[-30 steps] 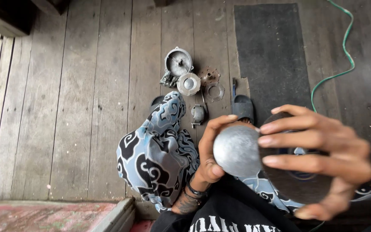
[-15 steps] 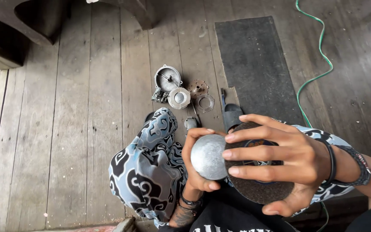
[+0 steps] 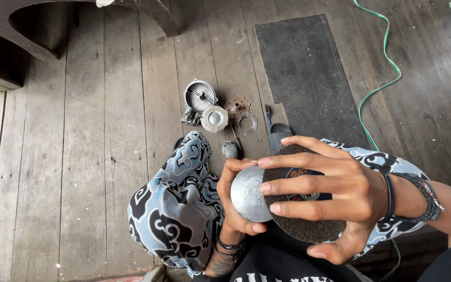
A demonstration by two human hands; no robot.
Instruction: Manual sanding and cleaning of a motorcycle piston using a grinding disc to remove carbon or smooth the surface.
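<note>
Left hand: left hand (image 3: 238,201) curled around a round silver metal piece (image 3: 246,194), fingers wrapped at its lower edge, thumb up along its left side; dark bands at the wrist.
Right hand: right hand (image 3: 330,193) spread wide, grasping a dark abrasive disc (image 3: 309,230) flat against the palm, thumb under the disc's lower rim, three fingers laid across its face.
Metal piece: held above the lap, its right edge touching the disc; fingertips of the right hand rest on its rim.
Disc: just right of the metal piece, coloured label at its centre partly hidden by fingers.
Lap: patterned blue-and-white cloth (image 3: 176,214) over the knees, directly below both hands.
Floor: weathered wooden planks (image 3: 90,156); a dark rubber mat (image 3: 304,73) lies further out.
Loose parts: round grey housing (image 3: 200,96), smaller silver cap (image 3: 214,118), rusty toothed plate (image 3: 237,106) and thin ring (image 3: 247,124) clustered on the planks, well apart from the hands.
Cable: green cord (image 3: 379,78) snakes along the mat's right side.
</note>
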